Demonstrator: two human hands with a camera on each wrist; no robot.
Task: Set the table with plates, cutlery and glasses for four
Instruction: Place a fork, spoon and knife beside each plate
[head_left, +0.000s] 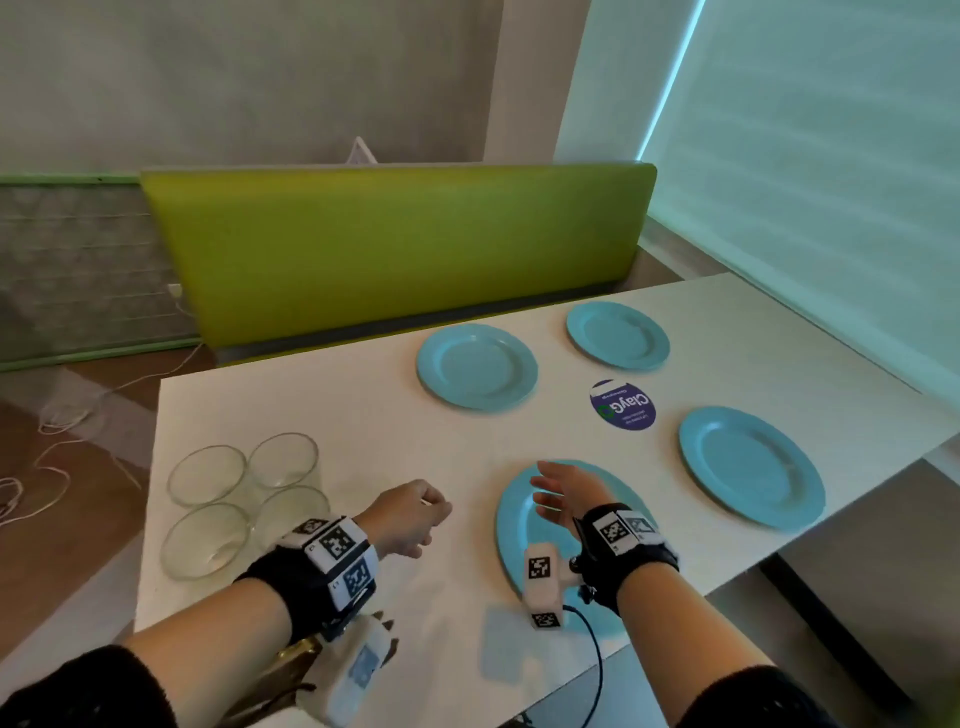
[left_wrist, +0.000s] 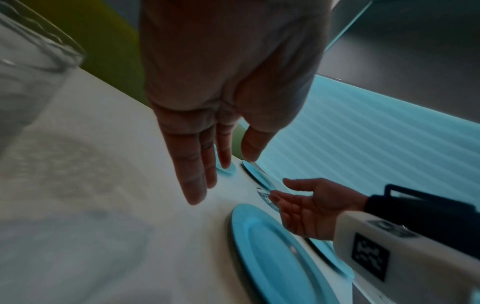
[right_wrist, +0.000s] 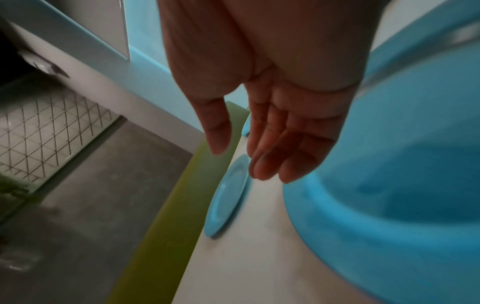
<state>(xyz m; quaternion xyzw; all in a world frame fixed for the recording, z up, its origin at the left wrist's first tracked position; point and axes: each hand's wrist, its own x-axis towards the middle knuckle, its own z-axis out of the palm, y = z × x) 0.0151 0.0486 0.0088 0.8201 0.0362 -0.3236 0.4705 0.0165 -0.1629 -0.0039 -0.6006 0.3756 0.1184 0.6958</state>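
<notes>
Four blue plates lie on the white table (head_left: 363, 415): far left (head_left: 477, 366), far right (head_left: 617, 335), right (head_left: 750, 467) and near (head_left: 511, 540). My right hand (head_left: 550, 488) hovers over the near plate (right_wrist: 389, 195) with relaxed fingers, holding nothing. My left hand (head_left: 431, 512) hangs above bare table between the near plate and the glasses. The left wrist view shows its fingers (left_wrist: 197, 174) straight and empty. Several clear glasses (head_left: 283, 460) stand clustered at the table's left end. No cutlery is visible.
A round purple sticker (head_left: 622, 405) sits among the plates. A green bench (head_left: 395, 249) runs along the table's far side. A brownish object (head_left: 291, 660) is half hidden under my left forearm at the near edge. White cables (head_left: 67, 415) lie on the floor at left.
</notes>
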